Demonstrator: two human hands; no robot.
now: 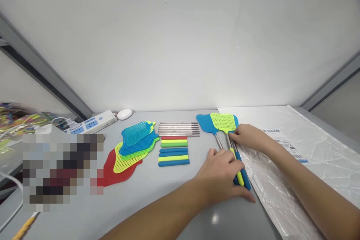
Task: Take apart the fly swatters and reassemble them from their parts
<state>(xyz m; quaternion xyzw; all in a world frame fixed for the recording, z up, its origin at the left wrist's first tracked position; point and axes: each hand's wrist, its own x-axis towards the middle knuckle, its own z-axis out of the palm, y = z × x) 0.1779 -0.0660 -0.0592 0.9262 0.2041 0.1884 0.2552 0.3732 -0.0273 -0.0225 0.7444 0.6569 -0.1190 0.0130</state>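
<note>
Assembled fly swatters lie side by side on the right of the table: a yellow-green fly swatter on top, overlapping blue ones such as the left blue fly swatter. Across their handles curls my left hand, its thumb by the handle ends, gripping the group. At the neck below the heads, my right hand closes its fingertips on the metal shafts. Nearer the middle lie loose metal rods in a row, with coloured handle sleeves below them. Parts of the swatters are hidden under both hands.
Loose swatter heads in blue, green, yellow and red overlap left of the rods. Behind them are a power strip and a white mouse-like object. A white plastic packing bag with a label covers the right side. A pixelated patch hides the left.
</note>
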